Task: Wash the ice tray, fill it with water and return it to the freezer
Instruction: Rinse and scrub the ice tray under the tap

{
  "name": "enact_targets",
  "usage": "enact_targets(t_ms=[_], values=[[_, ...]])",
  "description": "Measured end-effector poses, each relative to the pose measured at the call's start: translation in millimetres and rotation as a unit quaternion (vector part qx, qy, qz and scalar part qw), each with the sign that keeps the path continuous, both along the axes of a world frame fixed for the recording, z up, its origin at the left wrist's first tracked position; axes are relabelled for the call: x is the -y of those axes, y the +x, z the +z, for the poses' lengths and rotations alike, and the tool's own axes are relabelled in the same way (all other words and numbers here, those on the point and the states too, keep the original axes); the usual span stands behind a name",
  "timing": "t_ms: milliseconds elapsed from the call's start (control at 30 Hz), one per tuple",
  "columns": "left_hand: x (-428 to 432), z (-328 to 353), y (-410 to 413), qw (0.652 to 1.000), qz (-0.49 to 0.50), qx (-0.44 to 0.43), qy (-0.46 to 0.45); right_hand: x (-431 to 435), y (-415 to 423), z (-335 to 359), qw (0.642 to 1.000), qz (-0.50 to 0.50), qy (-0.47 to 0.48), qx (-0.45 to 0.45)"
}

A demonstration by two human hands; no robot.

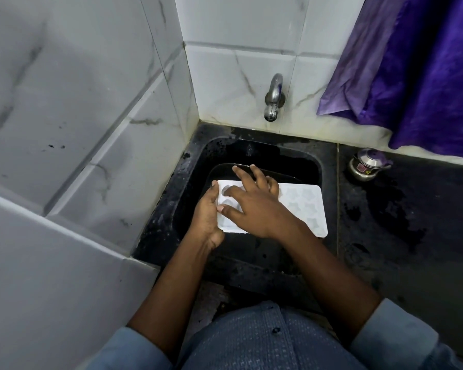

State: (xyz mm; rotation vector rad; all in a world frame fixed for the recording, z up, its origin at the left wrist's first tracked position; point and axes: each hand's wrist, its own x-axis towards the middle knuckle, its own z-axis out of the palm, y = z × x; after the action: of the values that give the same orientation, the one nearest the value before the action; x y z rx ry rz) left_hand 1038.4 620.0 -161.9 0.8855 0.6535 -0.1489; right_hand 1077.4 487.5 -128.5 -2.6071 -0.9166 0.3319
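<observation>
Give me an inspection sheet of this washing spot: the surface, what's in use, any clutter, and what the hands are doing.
Surface: black counter, wet in patches, with a black sink set in its corner.
Job's things: white ice tray with star-like moulds, held over the sink; tap on the wall above, no water stream seen.
Clutter: small lidded steel pot on the counter, right of the sink.
Hands: left hand grips the tray's left edge; right hand lies on top, fingers spread.
Cables: nothing seen.
Surroundings: white marbled wall tiles; purple cloth hanging at the right.
</observation>
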Motion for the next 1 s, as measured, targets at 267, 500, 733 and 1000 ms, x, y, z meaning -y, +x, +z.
enact_targets(t_ms=[267, 500, 733, 1000], values=[[2.4, 6.3, -3.7, 0.999, -0.013, 0.001, 0.029, -4.3, -1.7, 4.0, 1.000, -0.016, -0.010, 0.019], [1.1, 5.8, -4.1, 0.999, -0.018, 0.004, 0.037, -5.8, -4.1, 1.6, 0.999, -0.022, -0.006, 0.035], [-0.9, 5.1, -1.9, 1.000, -0.016, 0.000, 0.021, -4.6, -2.0, 1.5, 0.999, -0.023, -0.009, 0.035], [-3.7, 0.5, 0.5, 1.000, -0.010, 0.004, 0.005, -2.4, -1.5, 0.1, 0.999, -0.015, -0.013, 0.034]])
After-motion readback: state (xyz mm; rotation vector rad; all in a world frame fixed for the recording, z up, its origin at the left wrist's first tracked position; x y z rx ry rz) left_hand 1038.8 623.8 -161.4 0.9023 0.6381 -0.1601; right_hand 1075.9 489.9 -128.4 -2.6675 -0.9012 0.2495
